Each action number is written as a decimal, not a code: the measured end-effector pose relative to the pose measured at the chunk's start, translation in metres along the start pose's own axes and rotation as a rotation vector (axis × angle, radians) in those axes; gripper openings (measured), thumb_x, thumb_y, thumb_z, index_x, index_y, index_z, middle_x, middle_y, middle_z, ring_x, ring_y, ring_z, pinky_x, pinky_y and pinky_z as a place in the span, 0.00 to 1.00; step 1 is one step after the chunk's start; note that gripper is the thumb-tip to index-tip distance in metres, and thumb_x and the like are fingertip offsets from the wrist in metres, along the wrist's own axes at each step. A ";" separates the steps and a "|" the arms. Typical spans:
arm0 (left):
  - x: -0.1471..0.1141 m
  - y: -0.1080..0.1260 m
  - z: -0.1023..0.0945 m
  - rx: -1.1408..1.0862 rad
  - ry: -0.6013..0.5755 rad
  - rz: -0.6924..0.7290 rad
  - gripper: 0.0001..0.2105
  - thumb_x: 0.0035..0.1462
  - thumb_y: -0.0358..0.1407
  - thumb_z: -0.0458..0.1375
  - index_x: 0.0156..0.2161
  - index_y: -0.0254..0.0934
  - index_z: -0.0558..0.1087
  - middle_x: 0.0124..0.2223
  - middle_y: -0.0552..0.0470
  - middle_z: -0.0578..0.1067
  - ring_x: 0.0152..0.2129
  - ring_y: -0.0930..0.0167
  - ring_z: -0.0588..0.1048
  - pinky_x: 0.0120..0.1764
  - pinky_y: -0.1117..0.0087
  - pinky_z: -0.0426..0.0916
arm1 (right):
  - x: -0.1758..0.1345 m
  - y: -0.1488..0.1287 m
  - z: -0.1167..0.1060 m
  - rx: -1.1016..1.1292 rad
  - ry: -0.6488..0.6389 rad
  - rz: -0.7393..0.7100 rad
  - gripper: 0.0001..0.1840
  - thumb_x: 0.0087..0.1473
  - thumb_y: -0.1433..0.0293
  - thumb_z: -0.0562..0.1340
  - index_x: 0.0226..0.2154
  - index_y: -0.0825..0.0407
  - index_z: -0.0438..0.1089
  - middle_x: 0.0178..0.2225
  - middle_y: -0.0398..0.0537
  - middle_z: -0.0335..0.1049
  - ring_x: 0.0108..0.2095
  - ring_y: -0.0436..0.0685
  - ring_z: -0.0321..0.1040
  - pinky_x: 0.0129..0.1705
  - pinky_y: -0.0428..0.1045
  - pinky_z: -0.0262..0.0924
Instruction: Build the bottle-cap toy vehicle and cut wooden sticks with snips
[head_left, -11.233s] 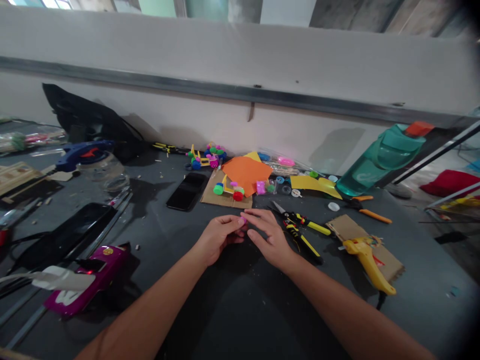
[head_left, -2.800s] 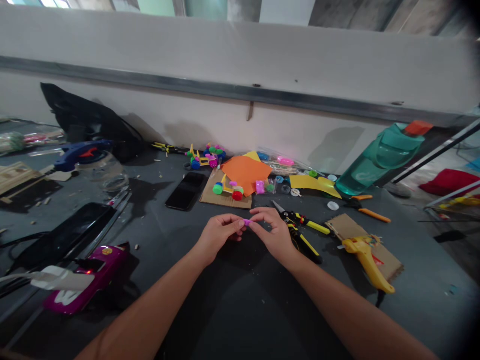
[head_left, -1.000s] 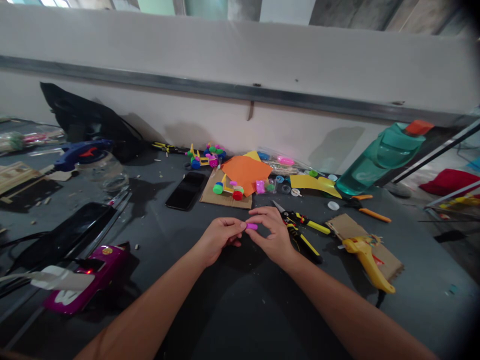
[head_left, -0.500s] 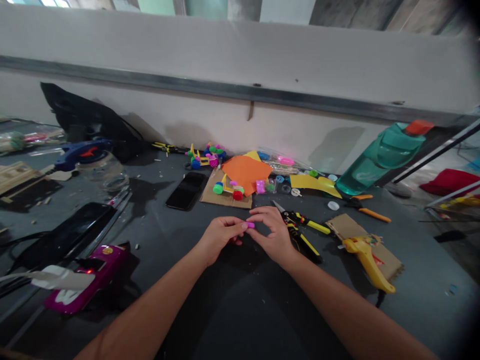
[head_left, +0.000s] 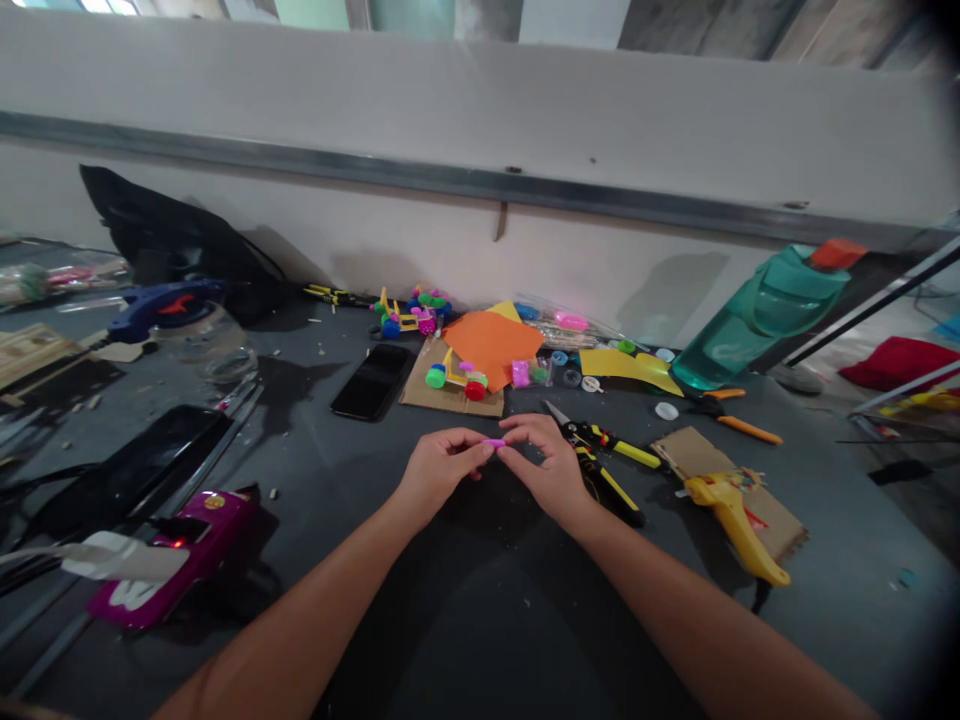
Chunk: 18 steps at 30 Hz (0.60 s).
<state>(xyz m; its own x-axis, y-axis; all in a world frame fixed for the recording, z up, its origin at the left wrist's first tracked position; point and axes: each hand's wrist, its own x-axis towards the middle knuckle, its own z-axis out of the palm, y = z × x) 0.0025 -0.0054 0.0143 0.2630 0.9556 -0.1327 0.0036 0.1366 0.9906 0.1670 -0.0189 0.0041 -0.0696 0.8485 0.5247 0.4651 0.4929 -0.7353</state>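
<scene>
Pinching a slim, elongated pink piece (head_left: 493, 443): left hand (head_left: 439, 468), right hand (head_left: 551, 468).

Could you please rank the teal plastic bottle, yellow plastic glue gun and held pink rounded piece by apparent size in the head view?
Largest: teal plastic bottle
Middle: yellow plastic glue gun
Smallest: pink rounded piece

Pinkish-purple piece (head_left: 493, 443), orange sheet (head_left: 491, 340)

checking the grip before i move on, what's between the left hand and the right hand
A small pink piece, which spans the gap: the left hand pinches one end, the right hand the other. The head view shows it.
</scene>
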 end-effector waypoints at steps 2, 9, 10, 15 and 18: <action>0.000 -0.001 0.000 -0.021 0.005 -0.010 0.10 0.45 0.40 0.62 0.31 0.34 0.75 0.24 0.56 0.70 0.20 0.77 0.67 0.25 0.75 0.64 | 0.000 0.000 -0.001 -0.003 0.002 -0.019 0.03 0.48 0.70 0.63 0.30 0.47 0.70 0.37 0.46 0.70 0.42 0.56 0.64 0.47 0.56 0.58; -0.001 0.000 0.000 -0.135 -0.075 -0.101 0.12 0.45 0.42 0.62 0.29 0.33 0.74 0.24 0.55 0.69 0.20 0.78 0.66 0.27 0.73 0.66 | 0.000 0.000 -0.001 -0.021 0.015 -0.046 0.02 0.49 0.71 0.62 0.29 0.48 0.70 0.37 0.46 0.70 0.42 0.56 0.65 0.47 0.55 0.58; -0.001 0.000 0.000 -0.143 -0.091 -0.110 0.12 0.45 0.42 0.62 0.28 0.33 0.74 0.24 0.55 0.69 0.20 0.78 0.66 0.27 0.73 0.66 | 0.000 0.000 -0.001 -0.023 0.016 -0.047 0.02 0.49 0.71 0.62 0.29 0.47 0.70 0.37 0.46 0.70 0.42 0.56 0.65 0.47 0.55 0.58; -0.002 -0.001 0.000 -0.144 -0.169 -0.158 0.12 0.46 0.42 0.62 0.30 0.33 0.73 0.26 0.54 0.71 0.21 0.77 0.68 0.28 0.73 0.66 | 0.001 -0.002 -0.002 -0.021 0.012 -0.047 0.03 0.50 0.70 0.62 0.30 0.47 0.71 0.36 0.46 0.70 0.42 0.56 0.65 0.47 0.56 0.58; -0.002 -0.001 0.000 -0.158 -0.162 -0.152 0.12 0.46 0.41 0.62 0.33 0.34 0.74 0.28 0.53 0.72 0.24 0.76 0.69 0.30 0.73 0.67 | 0.001 -0.002 -0.001 -0.023 0.011 -0.035 0.02 0.50 0.70 0.62 0.29 0.47 0.71 0.36 0.46 0.70 0.41 0.56 0.65 0.46 0.56 0.58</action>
<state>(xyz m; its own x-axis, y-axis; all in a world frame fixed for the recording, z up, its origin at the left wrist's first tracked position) 0.0022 -0.0073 0.0132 0.4218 0.8687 -0.2597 -0.0921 0.3260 0.9409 0.1672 -0.0197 0.0063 -0.0762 0.8283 0.5551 0.4829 0.5177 -0.7063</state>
